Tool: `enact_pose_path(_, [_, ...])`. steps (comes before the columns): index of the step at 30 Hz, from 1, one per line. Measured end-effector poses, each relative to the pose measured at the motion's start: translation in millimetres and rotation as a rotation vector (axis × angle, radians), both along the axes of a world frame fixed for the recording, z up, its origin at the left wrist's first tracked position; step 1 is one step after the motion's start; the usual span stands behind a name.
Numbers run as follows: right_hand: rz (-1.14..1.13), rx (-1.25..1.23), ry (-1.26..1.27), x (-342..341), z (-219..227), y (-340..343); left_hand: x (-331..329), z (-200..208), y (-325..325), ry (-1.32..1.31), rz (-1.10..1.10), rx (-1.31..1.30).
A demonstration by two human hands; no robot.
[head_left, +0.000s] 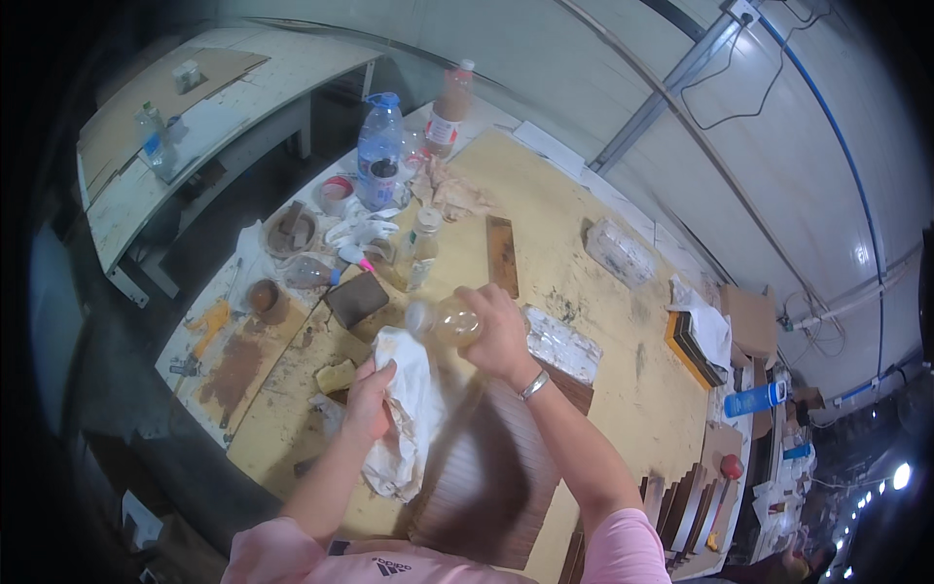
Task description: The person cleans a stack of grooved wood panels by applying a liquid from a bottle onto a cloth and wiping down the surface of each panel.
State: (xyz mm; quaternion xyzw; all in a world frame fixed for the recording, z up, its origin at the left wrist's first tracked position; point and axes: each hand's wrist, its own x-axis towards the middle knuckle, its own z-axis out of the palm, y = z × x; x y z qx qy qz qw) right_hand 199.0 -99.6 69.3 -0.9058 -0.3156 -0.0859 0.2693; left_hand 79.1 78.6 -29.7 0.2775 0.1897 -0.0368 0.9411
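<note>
My left hand [368, 397] grips a stained white cloth [407, 428] that hangs down over the table's near side. In my right hand [498, 333] is a clear plastic bottle [452, 323] of yellowish liquid, tilted so that its neck points left, just above the top of the cloth. I cannot tell whether liquid is flowing out. Below my right forearm a ribbed brown wooden panel [486, 477] lies near me. Just beyond the bottle stands another clear bottle [421, 248] with a white cap.
A dark block [357, 300] and a wooden strip [502, 256] lie on the yellowish tabletop. Farther off stand a large blue-tinted bottle [380, 146] and a red-brown bottle [449, 109]. White wrapped blocks [620, 253] sit to the right. Wooden pieces [686, 506] line the near right edge.
</note>
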Motion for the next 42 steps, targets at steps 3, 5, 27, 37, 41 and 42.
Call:
enact_pose_path(3, [0.039, -0.230, -0.209, -13, 0, -12, 0, 1, -4, -0.042, -0.016, 0.029])
enact_pose_path(5, [0.020, -0.297, -0.250, -20, -2, -21, 0, 6, -11, -0.057, -0.019, 0.024])
enact_pose_path(27, [-0.134, -0.157, -0.137, -10, -26, -22, -19, 22, 0, -0.088, -0.057, 0.020])
enact_pose_path(37, [-0.299, 0.524, 0.470, 4, -68, -34, -25, 17, -15, -0.142, -0.255, 0.295])
enact_pose_path(41, [-0.268, 0.370, 0.304, -14, -64, -78, -30, 8, -26, -0.162, -0.496, 0.585])
enact_pose_path(42, [-0.347, 0.299, 0.234, -27, -61, -91, -34, 8, -23, -0.135, -0.563, 0.686])
